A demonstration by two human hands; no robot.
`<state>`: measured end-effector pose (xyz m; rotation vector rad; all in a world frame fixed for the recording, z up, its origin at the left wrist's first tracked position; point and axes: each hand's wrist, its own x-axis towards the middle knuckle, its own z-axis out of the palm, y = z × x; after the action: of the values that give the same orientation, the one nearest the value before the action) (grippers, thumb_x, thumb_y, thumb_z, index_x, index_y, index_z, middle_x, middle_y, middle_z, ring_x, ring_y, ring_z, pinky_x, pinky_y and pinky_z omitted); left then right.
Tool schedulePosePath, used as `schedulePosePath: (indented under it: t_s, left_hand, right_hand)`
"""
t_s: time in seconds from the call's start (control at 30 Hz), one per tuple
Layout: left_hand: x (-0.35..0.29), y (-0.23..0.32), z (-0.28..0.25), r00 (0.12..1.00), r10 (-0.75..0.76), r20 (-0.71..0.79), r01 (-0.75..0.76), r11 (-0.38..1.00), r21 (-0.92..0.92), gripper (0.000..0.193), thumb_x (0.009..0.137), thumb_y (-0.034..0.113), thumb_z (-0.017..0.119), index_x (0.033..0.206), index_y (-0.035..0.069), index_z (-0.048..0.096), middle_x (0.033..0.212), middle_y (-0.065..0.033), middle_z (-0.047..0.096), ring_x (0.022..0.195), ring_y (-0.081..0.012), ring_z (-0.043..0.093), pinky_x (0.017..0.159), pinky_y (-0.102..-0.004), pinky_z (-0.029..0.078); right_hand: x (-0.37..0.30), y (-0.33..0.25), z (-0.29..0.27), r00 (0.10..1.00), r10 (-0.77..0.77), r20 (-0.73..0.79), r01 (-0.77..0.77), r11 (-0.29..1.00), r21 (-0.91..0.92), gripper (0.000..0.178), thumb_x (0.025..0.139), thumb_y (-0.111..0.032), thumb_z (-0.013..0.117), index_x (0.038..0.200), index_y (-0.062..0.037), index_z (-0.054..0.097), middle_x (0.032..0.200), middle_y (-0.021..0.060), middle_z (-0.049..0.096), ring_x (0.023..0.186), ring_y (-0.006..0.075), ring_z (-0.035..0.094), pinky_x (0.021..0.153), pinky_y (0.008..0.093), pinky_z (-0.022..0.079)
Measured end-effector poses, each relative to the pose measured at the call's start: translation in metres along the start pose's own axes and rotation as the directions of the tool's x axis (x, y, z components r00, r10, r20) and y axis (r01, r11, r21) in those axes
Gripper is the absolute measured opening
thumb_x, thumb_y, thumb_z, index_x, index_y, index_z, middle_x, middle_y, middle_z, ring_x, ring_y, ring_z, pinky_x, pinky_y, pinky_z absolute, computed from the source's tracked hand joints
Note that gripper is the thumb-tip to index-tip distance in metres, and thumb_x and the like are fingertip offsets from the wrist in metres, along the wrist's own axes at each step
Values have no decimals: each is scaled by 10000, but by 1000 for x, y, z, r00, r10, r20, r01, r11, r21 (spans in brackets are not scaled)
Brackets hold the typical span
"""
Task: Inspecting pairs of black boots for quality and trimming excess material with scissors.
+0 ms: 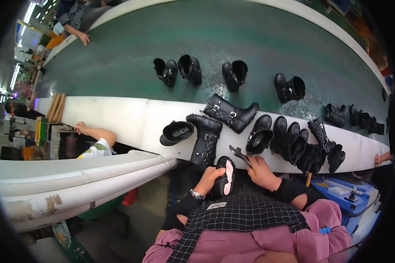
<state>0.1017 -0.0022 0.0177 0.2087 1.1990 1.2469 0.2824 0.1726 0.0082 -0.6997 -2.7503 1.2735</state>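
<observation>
My left hand, with a metal watch band at the wrist, grips a small black boot in front of my lap. A pink strip shows along the boot's side that faces right. My right hand is closed around a dark metal tool that looks like pincers. Its head points up and left, above the held boot and apart from it. Just beyond my hands, a quilted black boot with buckles lies on the white ledge, and another black boot stands near the tool.
A green conveyor belt carries several black boots beyond the white ledge. More boots crowd the ledge at right. White padded pipes run at left, a blue machine at right. Co-workers' hands show at the edges.
</observation>
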Motion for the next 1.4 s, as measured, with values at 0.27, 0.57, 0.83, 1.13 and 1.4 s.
schedulePosePath:
  t_s: [0.27, 0.57, 0.83, 1.13, 1.4]
  left_hand:
    - [-31, 57, 23, 930, 244, -274, -320, 905, -280, 348, 847, 268, 553, 988, -41, 629, 851, -87, 666, 722, -157, 639, 660, -267, 500]
    - [-64, 173, 69, 942, 315, 120, -336, 902, 270, 541, 971, 186, 510, 1419, -57, 329, 1353, -126, 452, 1222, -169, 438, 1025, -287, 355]
    - [-28, 180, 42, 792, 607, -68, -606, 767, -210, 841, 892, 575, 545, 1462, 13, 288, 1469, -149, 386, 1332, -256, 403, 1117, -409, 284]
    - [-4, 156, -36, 728, 583, -361, -654, 430, -623, 881, 828, 807, 310, 1166, 31, 554, 998, -199, 622, 1019, -352, 583, 1036, -511, 385]
    - [19, 137, -70, 735, 649, -195, -525, 364, -769, 885, 833, 804, 297, 1152, 11, 523, 973, -206, 618, 975, -373, 580, 975, -502, 407]
  right_hand:
    - [10, -53, -47, 973, -32, 229, -42, 949, 311, 562, 851, -248, 659, 1299, 29, 464, 1294, 257, 473, 1182, 412, 475, 973, 453, 418]
    - [65, -137, -113, 988, -92, 126, -35, 657, 753, 789, 806, -233, 758, 1426, -7, 326, 1297, 159, 516, 1177, 208, 528, 958, 321, 450]
    - [106, -165, -152, 862, -338, 378, -325, 204, 924, 585, 913, -318, 608, 1357, -1, 397, 1204, 79, 561, 1073, 151, 579, 896, 314, 501]
    - [260, -195, -103, 508, -156, 847, -450, 791, 415, 746, 980, -545, 276, 984, 128, 598, 819, 214, 661, 644, 269, 651, 647, 310, 551]
    - [409, -189, 33, 985, -96, -146, 93, 995, -29, 783, 756, -211, 656, 1399, 27, 277, 899, 295, 624, 911, 453, 621, 835, 459, 512]
